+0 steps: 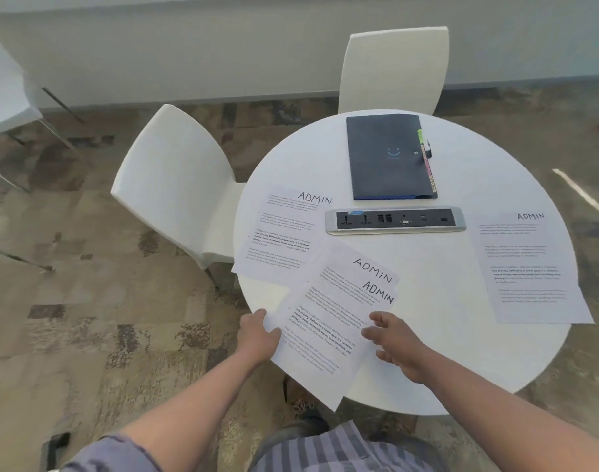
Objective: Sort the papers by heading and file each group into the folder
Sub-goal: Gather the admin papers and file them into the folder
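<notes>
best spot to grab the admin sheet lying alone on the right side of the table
Take the lone ADMIN sheet by its near right corner, which seems to overhang the table rim, coming from the right edge. It lies flat, so a thumb-over, fingers-under pinch there probably beats scraping it up. The right hand, open and empty, is nearest.

Two white chairs (175, 185) stand beside a round table (461, 352) with a socket panel (395, 220).
</notes>
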Action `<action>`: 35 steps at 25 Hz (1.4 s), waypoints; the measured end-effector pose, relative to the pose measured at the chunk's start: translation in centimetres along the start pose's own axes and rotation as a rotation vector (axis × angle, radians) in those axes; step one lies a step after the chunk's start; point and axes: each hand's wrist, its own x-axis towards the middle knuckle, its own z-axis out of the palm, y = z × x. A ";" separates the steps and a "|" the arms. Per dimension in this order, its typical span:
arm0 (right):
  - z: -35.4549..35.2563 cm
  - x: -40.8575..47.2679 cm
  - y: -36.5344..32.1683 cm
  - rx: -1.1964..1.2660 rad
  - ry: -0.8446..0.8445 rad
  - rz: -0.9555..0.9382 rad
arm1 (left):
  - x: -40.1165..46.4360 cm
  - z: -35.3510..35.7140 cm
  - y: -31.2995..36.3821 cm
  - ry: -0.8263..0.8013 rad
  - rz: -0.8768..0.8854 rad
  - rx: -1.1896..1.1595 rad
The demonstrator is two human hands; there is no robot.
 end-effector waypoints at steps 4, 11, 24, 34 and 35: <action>1.6 -0.3 0.5 -0.266 -0.060 -0.061 | 1.4 -0.1 0.3 -0.062 -0.015 -0.024; 1.8 0.0 2.3 -0.530 -0.112 -0.045 | 1.9 0.5 1.0 -0.125 -0.043 -0.049; 0.0 -0.5 3.3 -0.962 -0.041 -0.093 | 0.7 2.5 3.3 -0.124 -0.055 -0.011; -0.9 -0.6 4.7 -0.997 -0.012 -0.116 | -0.1 3.0 4.3 -0.127 -0.013 -0.292; -1.0 -0.6 4.7 -0.985 -0.009 -0.118 | 0.2 2.7 4.5 -0.125 -0.012 -0.297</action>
